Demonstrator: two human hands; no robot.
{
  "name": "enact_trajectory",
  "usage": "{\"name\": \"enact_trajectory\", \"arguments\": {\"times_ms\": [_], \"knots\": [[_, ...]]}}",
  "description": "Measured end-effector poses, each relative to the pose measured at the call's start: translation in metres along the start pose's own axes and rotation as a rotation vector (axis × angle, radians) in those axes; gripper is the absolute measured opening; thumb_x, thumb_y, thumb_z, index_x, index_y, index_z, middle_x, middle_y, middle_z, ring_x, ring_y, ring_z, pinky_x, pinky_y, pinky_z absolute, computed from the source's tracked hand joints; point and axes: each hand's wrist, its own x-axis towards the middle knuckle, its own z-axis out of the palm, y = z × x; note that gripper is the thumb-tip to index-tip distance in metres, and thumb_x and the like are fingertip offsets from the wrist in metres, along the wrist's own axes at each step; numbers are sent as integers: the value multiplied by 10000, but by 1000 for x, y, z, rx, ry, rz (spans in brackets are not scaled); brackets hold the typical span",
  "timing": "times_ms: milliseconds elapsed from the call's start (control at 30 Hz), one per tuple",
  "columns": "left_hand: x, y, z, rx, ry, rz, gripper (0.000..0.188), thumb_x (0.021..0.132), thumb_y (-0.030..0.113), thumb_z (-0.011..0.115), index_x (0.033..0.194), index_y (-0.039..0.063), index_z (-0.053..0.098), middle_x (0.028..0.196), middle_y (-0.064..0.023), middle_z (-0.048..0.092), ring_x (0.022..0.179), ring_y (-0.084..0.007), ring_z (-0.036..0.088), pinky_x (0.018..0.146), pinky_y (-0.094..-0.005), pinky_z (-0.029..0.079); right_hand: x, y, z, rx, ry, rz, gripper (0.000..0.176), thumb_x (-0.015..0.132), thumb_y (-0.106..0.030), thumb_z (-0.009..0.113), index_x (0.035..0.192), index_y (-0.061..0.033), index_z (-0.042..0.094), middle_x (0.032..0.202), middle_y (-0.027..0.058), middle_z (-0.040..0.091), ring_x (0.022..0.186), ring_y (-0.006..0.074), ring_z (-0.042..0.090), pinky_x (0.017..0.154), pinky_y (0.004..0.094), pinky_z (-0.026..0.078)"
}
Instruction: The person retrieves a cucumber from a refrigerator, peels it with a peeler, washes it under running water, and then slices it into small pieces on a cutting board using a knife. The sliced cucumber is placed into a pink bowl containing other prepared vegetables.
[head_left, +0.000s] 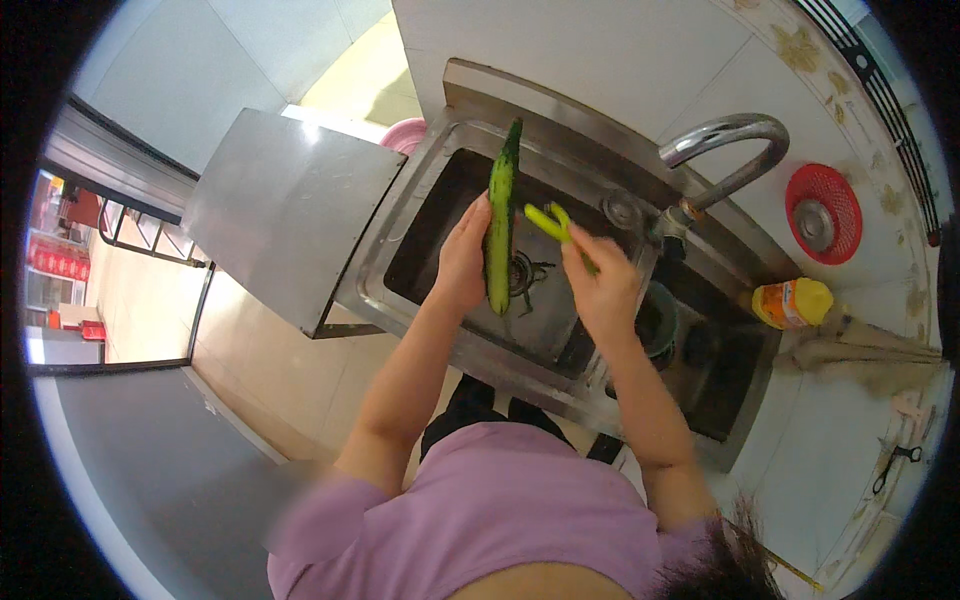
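My left hand (465, 262) grips a long green cucumber (501, 225) about its middle, holding it over the left basin of a stainless steel double sink (360, 262). Lighter, peeled strips run along the cucumber's lower part, while its far end is still dark green. In my right hand (606, 281) is a yellow-green peeler (551, 221), its head a little to the right of the cucumber and apart from it. Dark green peel (527, 296) lies by the drain (519, 276) below. My fingers hide part of the peeler's handle.
A curved chrome faucet (750, 135) rises behind the sink's divider. On the right stand a red plastic strainer (844, 214) and a yellow bottle (791, 302). Scissors (892, 465) lie farther right. A steel table (292, 217) adjoins the sink on the left, with a pink basin (405, 136) behind.
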Motion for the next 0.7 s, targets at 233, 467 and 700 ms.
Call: {"name": "enact_trajectory", "arguments": {"times_ms": [233, 467, 700], "knots": [[-24, 0, 18, -46, 29, 16, 430, 1041, 327, 503, 1412, 111, 507, 1027, -4, 639, 820, -106, 587, 717, -269, 504, 51, -23, 13, -115, 14, 12, 263, 865, -125, 713, 1118, -53, 724, 913, 127, 700, 777, 228, 668, 723, 307, 514], [7, 12, 0, -72, 34, 83, 365, 1038, 339, 497, 1276, 74, 571, 1014, -45, 653, 858, -152, 593, 779, -313, 507, -41, -22, -3, -154, -257, 13, 242, 859, -135, 707, 1091, -71, 733, 863, 113, 683, 701, 264, 669, 639, 349, 532], [11, 13, -18, -165, 56, -31, 362, 1036, 351, 490, 1224, 55, 577, 1026, -72, 662, 812, -183, 599, 746, -336, 509, -44, -16, -6, -74, -183, 74, 271, 869, -99, 709, 1134, -42, 717, 837, 140, 666, 716, 234, 641, 663, 318, 508]]}}
